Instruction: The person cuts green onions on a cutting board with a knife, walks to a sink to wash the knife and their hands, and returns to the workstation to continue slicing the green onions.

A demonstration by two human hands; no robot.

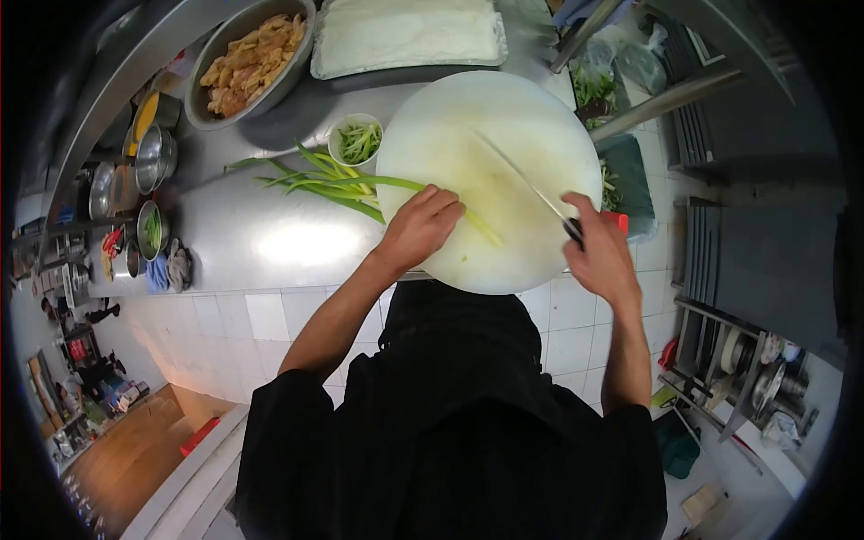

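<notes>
- Head view, nearest item: my right hand (601,256) is at the near right edge of the cutting board (504,117), fingers closed around the dark handle of a knife (531,187).
- The knife blade runs from my fist up and to the left across the board. I cannot tell whether its edge touches the surface.
- My left hand (421,227) is at the near left edge of the board, palm down and fingers curled, pressing on the scallion stalks (337,183).
- The scallions' green leaves trail left off the board onto the steel counter (270,241). One pale end comes out from under my fingers onto the board, just short of the blade.
- The board is round and white, and its near edge overhangs the counter.
- A small white bowl (358,141) of cut greens stands just beside the board's left rim, touching the scallion leaves.
- Round steel containers (155,160) stand along the counter's far left side.
- Farther back, a large metal bowl (209,108) holds browned food pieces.
- At the far edge is a foil tray (407,38) with white contents.
</notes>
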